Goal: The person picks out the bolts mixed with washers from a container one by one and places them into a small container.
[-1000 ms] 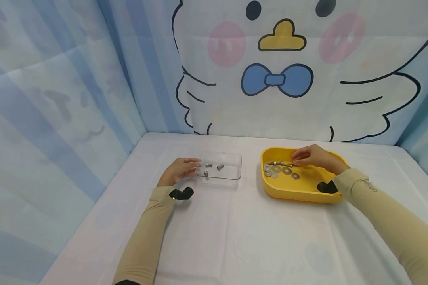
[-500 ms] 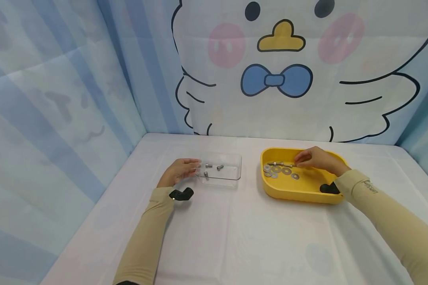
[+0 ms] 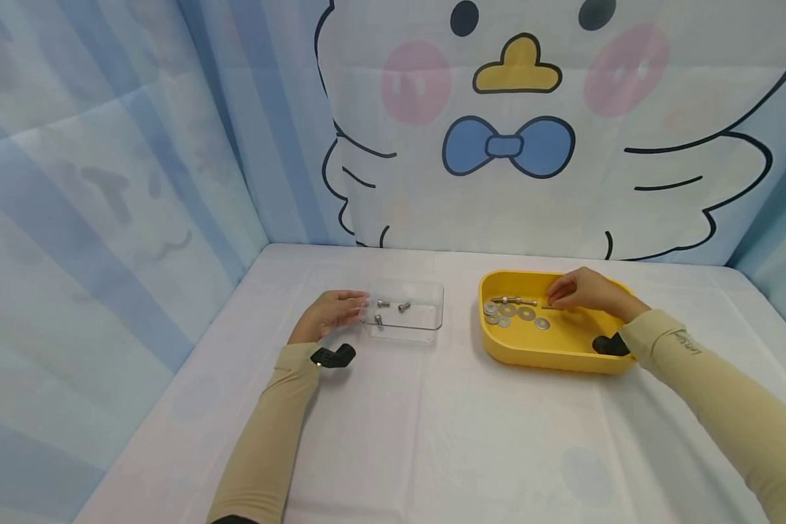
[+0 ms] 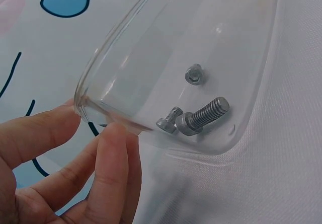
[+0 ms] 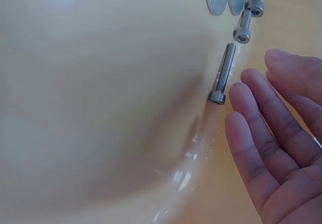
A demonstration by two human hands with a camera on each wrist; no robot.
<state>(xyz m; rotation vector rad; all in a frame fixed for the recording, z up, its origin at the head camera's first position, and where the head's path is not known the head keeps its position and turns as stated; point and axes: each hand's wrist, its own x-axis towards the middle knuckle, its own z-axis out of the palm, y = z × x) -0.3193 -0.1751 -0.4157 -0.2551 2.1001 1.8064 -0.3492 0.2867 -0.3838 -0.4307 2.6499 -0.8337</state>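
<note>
At the left end of a clear plastic box point(image 3: 426, 314), my left hand point(image 3: 326, 316) holds the rim corner between thumb and fingertips. Inside the box lie three socket head screws point(image 4: 206, 116). My right hand point(image 3: 586, 290) reaches into a yellow tray point(image 3: 557, 356), its fingers loosely bent with nothing between them in the right wrist view. Right beside those fingertips lies a long socket head screw point(image 5: 225, 73) along the tray's far side. More screws point(image 3: 514, 300) continue the line to the left, with several flat washers point(image 3: 526, 314) in front of them.
The box and tray stand apart on a white cloth-covered table point(image 3: 458, 429). Behind rises a curtain point(image 3: 498, 211) printed with a cartoon bird, and a blue striped curtain point(image 3: 105, 182) hangs at the left.
My right hand has shifted slightly right along the tray's far side, and a gap now shows between the long screw by its fingers and the others. The left hand has stayed still.
</note>
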